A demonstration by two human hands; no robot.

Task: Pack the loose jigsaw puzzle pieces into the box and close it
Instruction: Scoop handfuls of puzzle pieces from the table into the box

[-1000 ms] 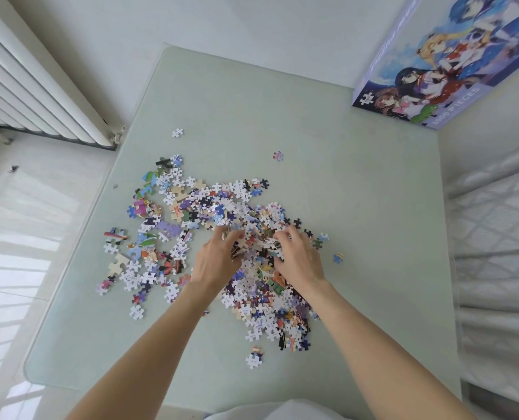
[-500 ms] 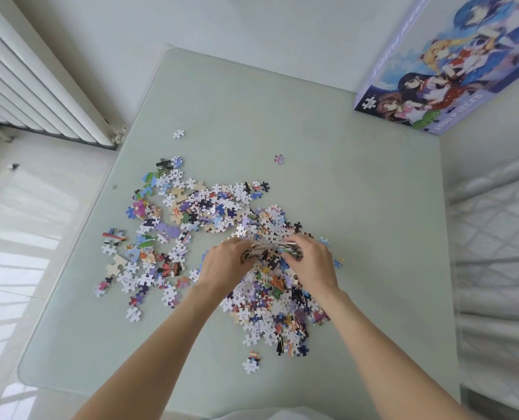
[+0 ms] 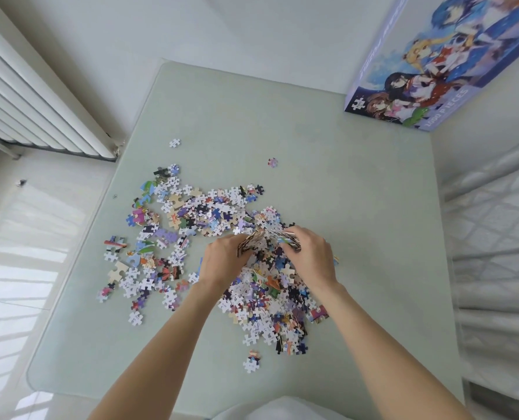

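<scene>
Pieces [image 3: 209, 219] lie heaped mid-table [image 3: 358, 237], trailing to its left edge; box [image 3: 440, 65] stands closed at the far right corner. My left hand [image 3: 224, 262] and right hand [image 3: 311, 259] cup a clump between curled fingers. Light, loose card, spills easily: scoop from beneath, squeeze inward.

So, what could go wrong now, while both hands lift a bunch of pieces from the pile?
1. The left hand and right hand hold a bunch of pieces between them; some may slip out and scatter.
2. The box stands far off at the table's corner, so pieces could drop on the way.
3. Stray pieces, like the far one near the table edge, may be forgotten or knocked to the floor.
</scene>
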